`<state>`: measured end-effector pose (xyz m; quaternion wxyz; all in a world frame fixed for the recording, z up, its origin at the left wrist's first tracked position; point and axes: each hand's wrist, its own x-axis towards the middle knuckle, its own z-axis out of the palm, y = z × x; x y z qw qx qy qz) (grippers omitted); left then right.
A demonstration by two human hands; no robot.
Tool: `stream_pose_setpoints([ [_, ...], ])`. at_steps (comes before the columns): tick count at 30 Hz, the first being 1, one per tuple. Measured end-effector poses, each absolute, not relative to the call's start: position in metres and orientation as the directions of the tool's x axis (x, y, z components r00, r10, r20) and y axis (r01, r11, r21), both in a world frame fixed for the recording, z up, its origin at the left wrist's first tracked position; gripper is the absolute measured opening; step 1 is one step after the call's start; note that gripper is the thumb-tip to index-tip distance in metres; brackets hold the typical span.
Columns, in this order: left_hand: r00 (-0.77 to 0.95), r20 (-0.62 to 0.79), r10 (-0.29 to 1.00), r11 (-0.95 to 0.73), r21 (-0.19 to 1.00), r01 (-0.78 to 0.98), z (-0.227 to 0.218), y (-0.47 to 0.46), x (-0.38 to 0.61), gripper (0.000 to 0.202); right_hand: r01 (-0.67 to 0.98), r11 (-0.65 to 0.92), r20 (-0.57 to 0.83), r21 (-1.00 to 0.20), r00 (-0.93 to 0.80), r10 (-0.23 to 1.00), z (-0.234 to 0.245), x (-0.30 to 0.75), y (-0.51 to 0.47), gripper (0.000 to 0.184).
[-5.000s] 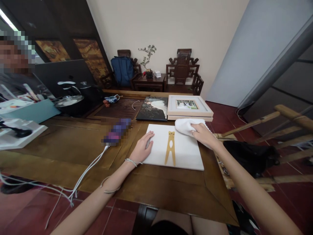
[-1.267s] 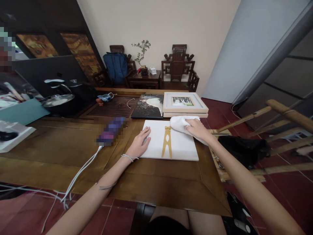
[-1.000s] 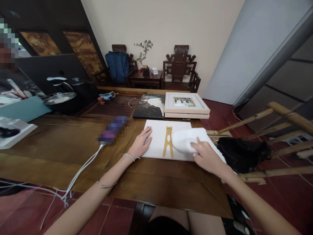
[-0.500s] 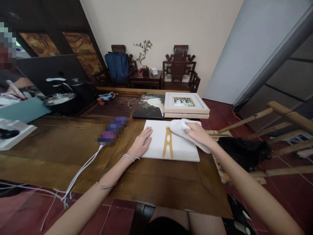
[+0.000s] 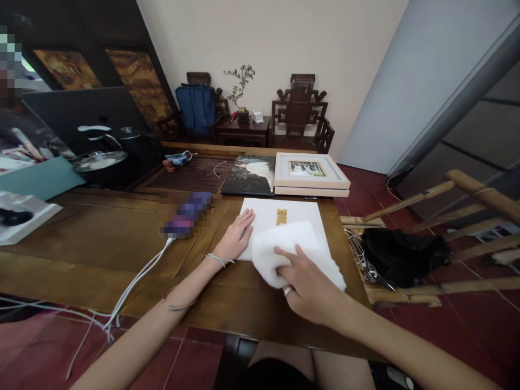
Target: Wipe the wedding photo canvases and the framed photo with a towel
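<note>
A white board (image 5: 264, 209) lies flat on the wooden table, with a gold stand-like piece (image 5: 281, 216) on its face. My left hand (image 5: 236, 235) rests on the board's left edge, fingers stretched out and holding nothing. In my right hand (image 5: 307, 279) is a fluffy white cloth (image 5: 303, 235), pinched and pressed over the board's near part. The cloth hangs past the board's near right corner and hides the two legs of the gold piece; only its top end shows.
Beyond the board lie stacked picture frames (image 5: 312, 174) and a dark photo panel (image 5: 249, 175). Left of my arm is a phone (image 5: 187, 214) on a white cable. A laptop (image 5: 85, 116) and a lidded pot (image 5: 99, 167) stand far left. A bamboo chair (image 5: 426, 197) with a black bag (image 5: 402, 254) is at right.
My right hand has brought the white cloth from the board's far right part toward me and left, covering the gold piece's legs. My left hand stays on the board's left edge.
</note>
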<state>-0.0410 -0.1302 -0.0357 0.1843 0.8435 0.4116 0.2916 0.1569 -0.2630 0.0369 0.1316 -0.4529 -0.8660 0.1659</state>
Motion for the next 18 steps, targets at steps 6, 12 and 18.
stream_pose_setpoints([
  [6, 0.467, 0.361, 0.807, -0.587, 0.578, 0.567, -0.037, -0.131, -0.04, 0.043, 0.831, 0.482, 0.089, -0.279, -0.477, 0.874, 0.043, 0.16, -0.225, 0.028],
  [12, 0.454, 0.365, 0.812, -0.58, 0.59, 0.563, -0.036, -0.132, -0.04, 0.043, 0.91, 0.394, 0.069, -0.127, -0.389, 0.919, 0.053, 0.15, -0.151, 0.03],
  [18, 0.437, 0.375, 0.818, -0.57, 0.632, 0.524, -0.036, -0.131, -0.042, 0.044, 0.887, 0.451, 0.067, -0.099, -0.446, 0.892, 0.048, 0.125, -0.18, 0.03],
])
